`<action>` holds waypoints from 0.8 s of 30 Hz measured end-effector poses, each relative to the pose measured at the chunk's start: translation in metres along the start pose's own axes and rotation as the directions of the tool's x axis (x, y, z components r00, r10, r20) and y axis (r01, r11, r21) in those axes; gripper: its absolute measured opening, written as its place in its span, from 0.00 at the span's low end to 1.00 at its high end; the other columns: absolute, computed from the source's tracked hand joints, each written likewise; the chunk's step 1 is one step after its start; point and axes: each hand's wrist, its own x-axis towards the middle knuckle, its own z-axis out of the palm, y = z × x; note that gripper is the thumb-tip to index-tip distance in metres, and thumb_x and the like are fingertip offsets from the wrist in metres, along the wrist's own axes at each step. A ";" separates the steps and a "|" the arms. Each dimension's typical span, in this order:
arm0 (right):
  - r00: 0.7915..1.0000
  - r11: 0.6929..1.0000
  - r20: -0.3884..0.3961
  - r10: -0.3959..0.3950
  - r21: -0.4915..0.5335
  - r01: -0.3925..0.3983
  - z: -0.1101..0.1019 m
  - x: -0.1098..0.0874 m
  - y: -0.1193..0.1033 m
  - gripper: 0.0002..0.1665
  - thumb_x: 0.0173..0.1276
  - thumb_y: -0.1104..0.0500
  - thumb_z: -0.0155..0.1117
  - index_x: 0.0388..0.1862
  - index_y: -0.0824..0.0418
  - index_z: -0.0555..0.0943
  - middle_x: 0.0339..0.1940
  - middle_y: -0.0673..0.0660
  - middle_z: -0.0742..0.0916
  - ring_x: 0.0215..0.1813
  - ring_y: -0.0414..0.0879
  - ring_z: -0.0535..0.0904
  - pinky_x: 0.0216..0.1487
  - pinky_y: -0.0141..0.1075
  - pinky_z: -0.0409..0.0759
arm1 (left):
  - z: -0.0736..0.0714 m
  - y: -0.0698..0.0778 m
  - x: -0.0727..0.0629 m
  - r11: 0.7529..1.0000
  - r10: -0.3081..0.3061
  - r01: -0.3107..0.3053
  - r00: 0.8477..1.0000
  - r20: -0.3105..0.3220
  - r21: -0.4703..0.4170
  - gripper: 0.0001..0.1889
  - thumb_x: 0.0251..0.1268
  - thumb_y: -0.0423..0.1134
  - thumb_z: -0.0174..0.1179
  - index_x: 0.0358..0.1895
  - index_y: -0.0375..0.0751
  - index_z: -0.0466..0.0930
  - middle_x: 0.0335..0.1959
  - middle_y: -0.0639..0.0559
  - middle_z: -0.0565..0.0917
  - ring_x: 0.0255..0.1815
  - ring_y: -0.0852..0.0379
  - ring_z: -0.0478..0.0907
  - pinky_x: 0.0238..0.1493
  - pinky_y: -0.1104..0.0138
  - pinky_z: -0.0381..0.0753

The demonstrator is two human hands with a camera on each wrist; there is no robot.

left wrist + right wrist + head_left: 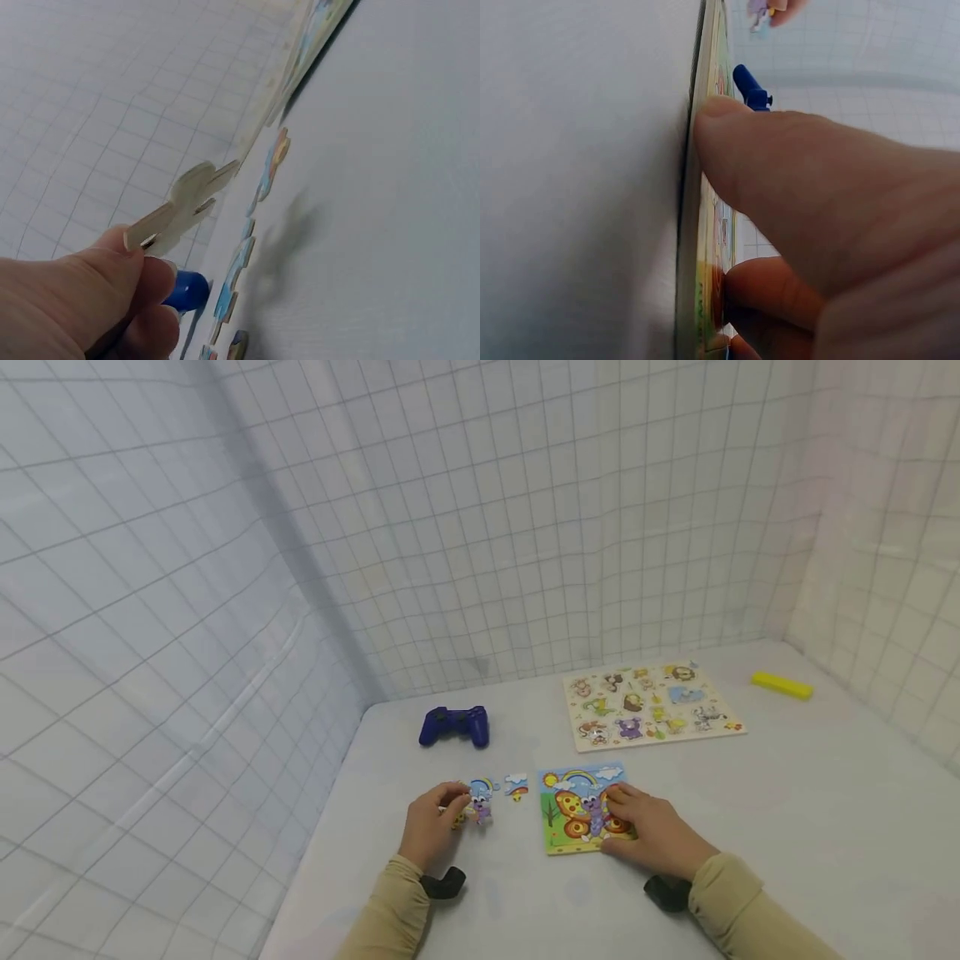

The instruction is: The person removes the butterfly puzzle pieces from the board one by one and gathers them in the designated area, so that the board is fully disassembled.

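Note:
My left hand (432,827) pinches a jigsaw piece (187,204) between thumb and fingers, raised over the table; the left wrist view shows its plain pale back. A piece with sky and rainbow (482,785) lies just beyond that hand, and another sky piece (516,781) lies to its right. My right hand (660,835) rests on the right side of a square butterfly puzzle board (558,839). Its thumb touches the near edge in the right wrist view, and its fingers lie on the picture, covering part of the right wing.
Behind the loose pieces lies a blue game controller (454,727). A wooden animal puzzle board (652,706) lies at the back, right of centre, with a yellow bar (782,685) farther right. White gridded cloth walls (480,527) enclose the white table.

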 end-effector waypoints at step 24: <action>1.000 1.000 0.023 0.002 0.009 -0.002 -0.003 0.000 -0.001 0.46 0.66 0.36 0.70 0.70 0.67 0.76 0.76 0.64 0.75 0.79 0.65 0.64 0.73 0.62 0.66 | 0.006 -0.005 0.000 0.933 0.111 -0.155 0.982 0.149 0.325 0.05 0.64 0.39 0.71 0.41 0.47 0.91 0.35 0.54 0.85 0.37 0.56 0.76 0.40 0.62 0.76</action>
